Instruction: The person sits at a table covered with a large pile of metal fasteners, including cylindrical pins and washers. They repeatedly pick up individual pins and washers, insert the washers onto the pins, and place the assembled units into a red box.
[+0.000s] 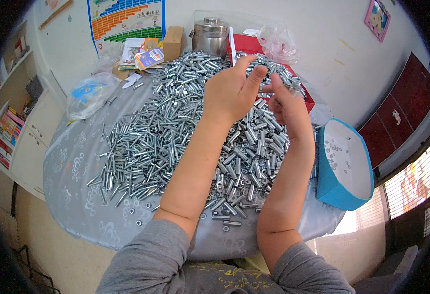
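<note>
Both my arms stretch over a large heap of metal bolts and sleeves [141,142]. My left hand [230,95] is raised over the far part of the heap, its back towards me. Its thumb and forefinger are stretched apart with nothing visible between them; the other fingers are hidden. Just to its right, my right hand [288,100] is closed, its fingers curled inward and slightly blurred. Whatever those fingers hold is hidden. Behind both hands, a red box [310,104] holds more metal pieces, partly covered by my hands.
A blue bin [342,188] with small washers inside stands at the right table edge. At the back are a steel pot [210,36], a cardboard box [173,44] and booklets [148,58]. A plastic bag [92,95] lies far left. Loose nuts [139,222] dot the grey tablecloth [77,196].
</note>
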A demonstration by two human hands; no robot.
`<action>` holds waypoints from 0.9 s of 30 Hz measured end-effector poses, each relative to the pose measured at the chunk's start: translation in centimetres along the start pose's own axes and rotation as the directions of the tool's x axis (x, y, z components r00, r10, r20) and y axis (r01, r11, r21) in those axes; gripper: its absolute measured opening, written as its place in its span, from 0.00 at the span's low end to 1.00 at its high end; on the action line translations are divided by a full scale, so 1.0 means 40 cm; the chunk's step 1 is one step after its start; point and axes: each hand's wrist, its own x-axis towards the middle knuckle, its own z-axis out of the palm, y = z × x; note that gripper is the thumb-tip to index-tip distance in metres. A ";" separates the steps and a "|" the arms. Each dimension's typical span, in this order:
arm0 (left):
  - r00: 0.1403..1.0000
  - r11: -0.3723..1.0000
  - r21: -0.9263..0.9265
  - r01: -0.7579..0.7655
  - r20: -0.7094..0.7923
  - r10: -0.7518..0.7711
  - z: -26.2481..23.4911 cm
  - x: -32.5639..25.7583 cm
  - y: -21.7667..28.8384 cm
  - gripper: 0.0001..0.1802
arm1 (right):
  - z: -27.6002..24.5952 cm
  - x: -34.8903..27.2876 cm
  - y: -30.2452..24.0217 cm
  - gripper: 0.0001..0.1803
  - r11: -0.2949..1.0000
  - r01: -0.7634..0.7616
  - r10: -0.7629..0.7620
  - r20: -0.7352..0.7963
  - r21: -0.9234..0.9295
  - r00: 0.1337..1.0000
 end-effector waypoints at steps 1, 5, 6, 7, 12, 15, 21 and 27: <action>1.000 1.000 -0.007 -0.008 -0.015 0.008 0.002 0.001 -0.008 0.38 | 0.018 0.000 0.005 0.12 0.998 0.034 -0.035 -0.016 -0.057 0.999; 0.998 0.999 -0.001 -0.032 -0.047 0.032 0.008 0.005 -0.015 0.38 | 0.003 0.003 0.008 0.15 0.993 0.074 -0.076 -0.012 -0.096 0.997; 0.998 0.999 0.009 -0.035 -0.056 0.035 0.007 0.003 -0.019 0.39 | 0.000 0.005 0.008 0.14 0.994 0.048 -0.049 -0.010 -0.100 0.999; 0.997 0.999 0.019 -0.037 -0.065 0.038 0.005 0.002 -0.022 0.39 | 0.006 0.009 0.012 0.14 0.993 -0.050 0.048 -0.017 -0.105 0.999; 0.999 0.999 -0.024 -0.032 -0.029 0.031 0.007 0.004 -0.006 0.38 | 0.029 -0.001 0.005 0.15 0.992 0.062 -0.070 -0.067 -0.111 0.995; 0.999 1.000 -0.003 -0.024 -0.031 0.024 0.013 -0.001 -0.010 0.37 | -0.012 0.009 0.003 0.14 0.993 -0.014 0.006 -0.064 -0.121 0.998; 0.998 0.998 -0.035 -0.042 -0.057 0.040 0.002 0.005 -0.001 0.36 | -0.001 0.004 0.009 0.14 0.992 0.111 -0.118 -0.097 -0.066 0.988; 0.998 0.999 -0.017 -0.039 -0.050 0.038 0.003 0.003 -0.008 0.37 | 0.021 -0.013 -0.012 0.13 0.978 0.004 -0.014 -0.047 -0.211 0.999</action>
